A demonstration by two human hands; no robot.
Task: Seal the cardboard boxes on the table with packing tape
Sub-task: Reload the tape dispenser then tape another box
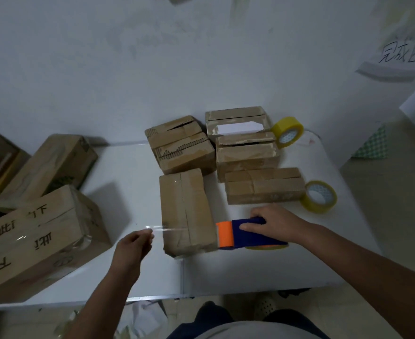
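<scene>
1. Head view: we are pinching the tape (pixel 167 229) end in our left hand (pixel 133 243), our right hand (pixel 272 225) grasping the dispenser (pixel 240 233) beside the box (pixel 185 211) on the bench (pixel 238 267).
2. Thin, sticky film, probably light; we are keeping it taut.

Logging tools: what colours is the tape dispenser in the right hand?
Dark blue body, orange front: tape dispenser, gripped by right hand, head view.

Bare white tabletop (pixel 238 270) open along near edge, below both hands. Open strip of table between big printed cardboard cartons (pixel 37 238) at left and small brown cardboard box (pixel 185 211) at centre. Four more small cardboard boxes (pixel 248 152) crowd far right area, packed close. Two yellow tape rolls (pixel 320 196) block right flank. Clear tape strand (pixel 167 229) stretches across the central box's near end.
</scene>
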